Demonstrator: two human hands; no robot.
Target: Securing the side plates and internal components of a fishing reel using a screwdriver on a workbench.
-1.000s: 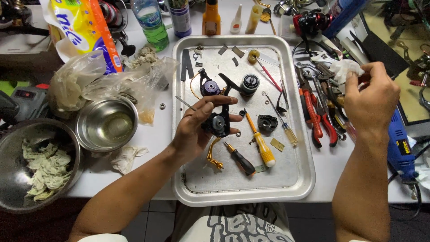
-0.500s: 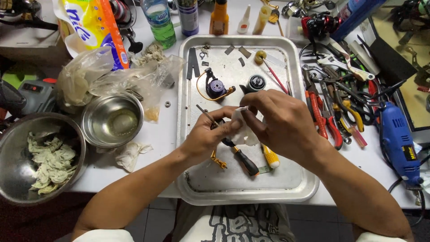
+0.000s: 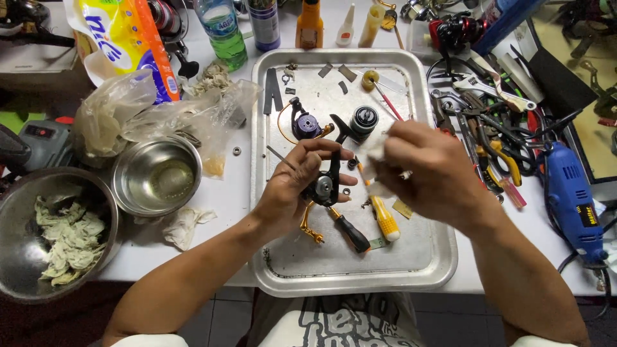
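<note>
We see the left hand [image 3: 292, 186] clasped around a black fishing reel body [image 3: 326, 183], held just above the metal tray [image 3: 421, 257]. The right hand [image 3: 427, 170] pinches a small white cloth [image 3: 376, 154] against the reel. A yellow-handled screwdriver [image 3: 385, 222] and a black-handled screwdriver [image 3: 352, 232] lie on the tray below.

Workshop bench: pliers [image 3: 495, 151], rotary tool [image 3: 574, 199], screwdrivers [image 3: 384, 218], parts tray [image 3: 411, 270].
</note>
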